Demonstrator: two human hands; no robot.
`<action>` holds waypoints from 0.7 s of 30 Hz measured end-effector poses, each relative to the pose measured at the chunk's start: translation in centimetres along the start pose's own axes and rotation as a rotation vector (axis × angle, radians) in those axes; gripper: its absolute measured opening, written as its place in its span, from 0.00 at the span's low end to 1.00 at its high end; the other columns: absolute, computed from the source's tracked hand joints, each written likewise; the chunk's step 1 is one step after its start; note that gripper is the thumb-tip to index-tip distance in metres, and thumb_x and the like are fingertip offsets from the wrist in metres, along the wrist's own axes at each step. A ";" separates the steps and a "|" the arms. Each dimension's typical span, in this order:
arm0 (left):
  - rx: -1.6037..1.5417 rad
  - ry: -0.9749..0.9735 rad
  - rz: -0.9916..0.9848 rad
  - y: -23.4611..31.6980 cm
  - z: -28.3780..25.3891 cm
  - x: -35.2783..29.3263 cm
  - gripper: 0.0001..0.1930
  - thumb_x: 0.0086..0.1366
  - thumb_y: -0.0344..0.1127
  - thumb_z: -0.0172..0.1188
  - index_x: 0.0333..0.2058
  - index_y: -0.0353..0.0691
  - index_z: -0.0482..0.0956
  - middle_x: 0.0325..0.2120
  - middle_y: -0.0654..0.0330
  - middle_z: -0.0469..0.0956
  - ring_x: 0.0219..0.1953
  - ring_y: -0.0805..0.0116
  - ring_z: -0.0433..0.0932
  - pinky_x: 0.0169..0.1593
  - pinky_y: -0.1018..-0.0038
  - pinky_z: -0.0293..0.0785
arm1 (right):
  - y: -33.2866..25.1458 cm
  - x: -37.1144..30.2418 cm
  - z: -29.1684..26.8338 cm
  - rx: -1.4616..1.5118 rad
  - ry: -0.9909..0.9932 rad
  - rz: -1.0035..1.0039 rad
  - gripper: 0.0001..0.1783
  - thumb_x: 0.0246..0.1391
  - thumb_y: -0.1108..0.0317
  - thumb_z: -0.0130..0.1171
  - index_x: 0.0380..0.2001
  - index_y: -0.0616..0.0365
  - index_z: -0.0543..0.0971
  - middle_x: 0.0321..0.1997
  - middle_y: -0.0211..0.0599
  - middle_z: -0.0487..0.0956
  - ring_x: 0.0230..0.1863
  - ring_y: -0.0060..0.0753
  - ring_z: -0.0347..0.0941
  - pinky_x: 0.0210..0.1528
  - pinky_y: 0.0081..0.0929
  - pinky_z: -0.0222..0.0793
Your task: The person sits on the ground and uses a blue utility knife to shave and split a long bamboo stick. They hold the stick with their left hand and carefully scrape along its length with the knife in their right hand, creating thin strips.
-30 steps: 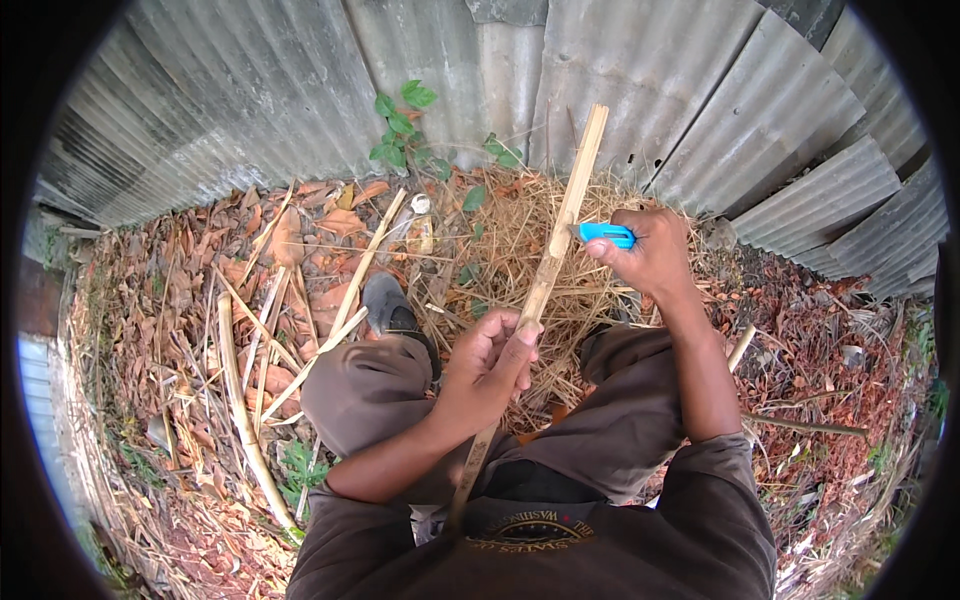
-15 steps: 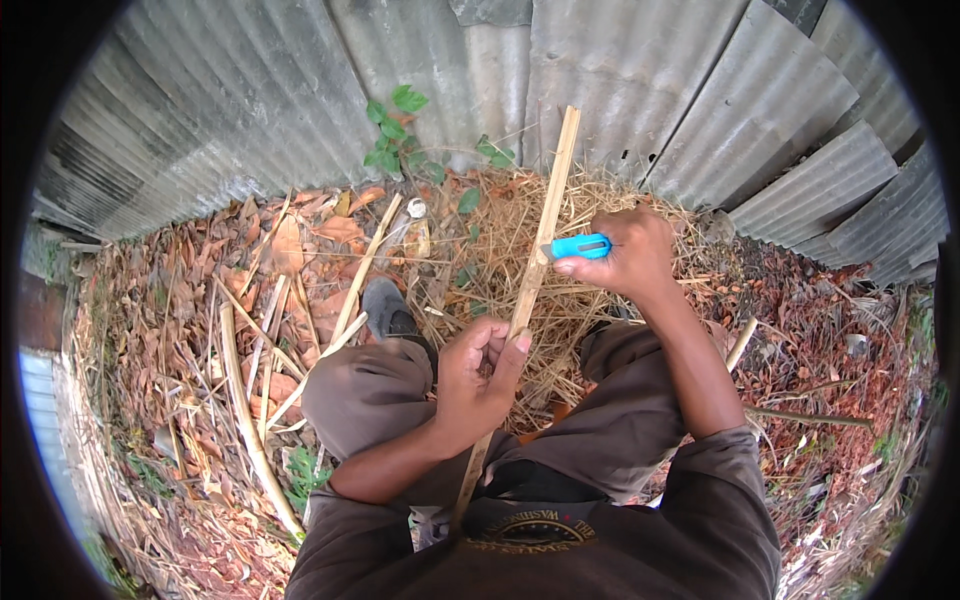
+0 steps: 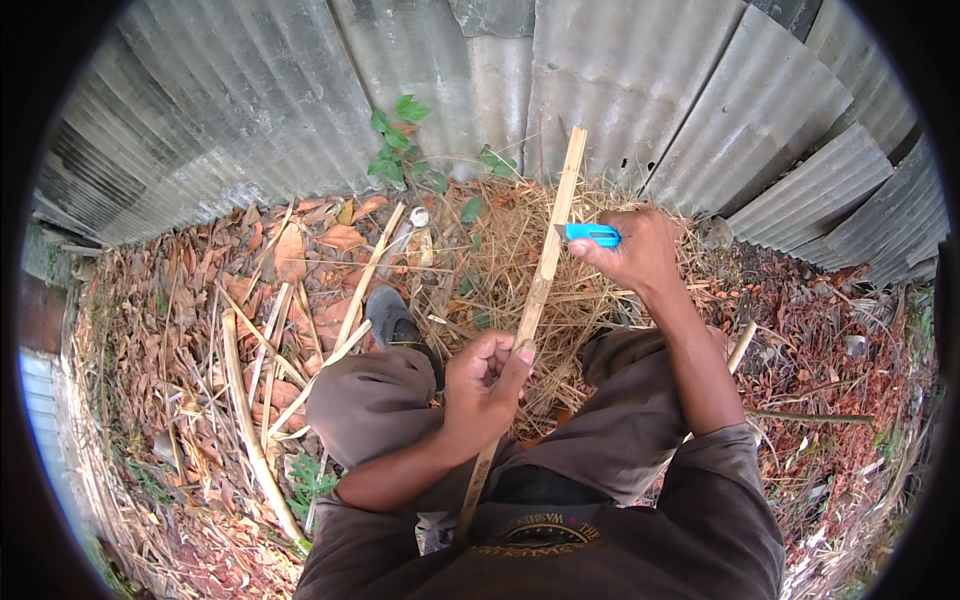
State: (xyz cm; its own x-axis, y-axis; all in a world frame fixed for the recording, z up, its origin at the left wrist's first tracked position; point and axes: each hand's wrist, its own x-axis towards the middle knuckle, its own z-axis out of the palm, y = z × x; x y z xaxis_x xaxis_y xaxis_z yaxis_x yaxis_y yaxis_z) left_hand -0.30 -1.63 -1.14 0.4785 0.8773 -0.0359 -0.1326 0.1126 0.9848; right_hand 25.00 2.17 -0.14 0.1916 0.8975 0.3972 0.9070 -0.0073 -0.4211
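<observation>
Head view: left fingers (image 3: pixel 517 367) grip a slat (image 3: pixel 541 285), right fingers (image 3: pixel 592 254) a blue knife (image 3: pixel 597 235).

- Grey, weathered corrugated metal sheets (image 3: pixel 240 100) standing as a wall, overlapping at the right
- Green, broad-leaved plant (image 3: pixel 386 168) against the sheets
- Large, orange-brown dry leaves (image 3: pixel 290 255) littering the ground at left
- Small, rounded white object (image 3: pixel 419 217) near the plant
- Low, green, jagged-leaved weed (image 3: pixel 310 480) at lower left

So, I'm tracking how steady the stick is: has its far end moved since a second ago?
Yes: against the metal fence, the stick has shifted, its far end now a little lower and slightly further left in the picture.
</observation>
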 end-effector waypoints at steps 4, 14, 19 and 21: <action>-0.029 0.015 -0.056 -0.1 -0.1 -0.3 0.06 0.67 0.31 0.57 0.34 0.35 0.73 0.21 0.69 0.72 0.20 0.88 0.67 0.23 0.86 0.63 | 0.2 -0.5 0.4 -0.012 0.008 -0.158 0.39 0.34 0.23 0.60 0.08 0.53 0.75 0.05 0.34 0.67 0.11 0.42 0.69 0.18 0.38 0.65; -0.095 -0.253 -0.025 -0.3 1.4 -3.6 0.05 0.67 0.30 0.56 0.33 0.36 0.73 0.21 0.69 0.72 0.22 0.87 0.67 0.23 0.86 0.62 | 5.6 5.3 -1.6 -0.162 0.096 0.351 0.43 0.42 0.22 0.52 0.14 0.58 0.80 0.10 0.40 0.72 0.19 0.45 0.74 0.27 0.42 0.69; -0.117 -0.198 -0.102 0.8 1.6 -2.5 0.06 0.67 0.32 0.57 0.34 0.36 0.73 0.23 0.67 0.73 0.22 0.86 0.69 0.24 0.87 0.65 | 9.7 5.3 -2.2 -0.081 0.117 0.607 0.46 0.44 0.21 0.49 0.17 0.61 0.82 0.12 0.45 0.73 0.22 0.45 0.76 0.28 0.42 0.68; -0.092 -0.127 -0.078 -0.2 0.0 -1.1 0.08 0.68 0.36 0.57 0.37 0.36 0.74 0.25 0.65 0.75 0.23 0.86 0.71 0.25 0.87 0.69 | 8.0 4.3 -2.5 -0.040 0.112 0.513 0.48 0.46 0.22 0.46 0.18 0.64 0.80 0.12 0.45 0.72 0.20 0.42 0.72 0.26 0.40 0.66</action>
State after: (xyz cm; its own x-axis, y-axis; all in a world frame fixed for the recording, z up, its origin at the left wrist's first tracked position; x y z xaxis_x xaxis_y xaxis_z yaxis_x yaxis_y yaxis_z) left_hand -0.77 -2.61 -1.27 0.5955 0.7989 -0.0846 -0.1667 0.2258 0.9598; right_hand 33.99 4.85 0.21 0.6515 0.7218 0.2335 0.6994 -0.4521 -0.5536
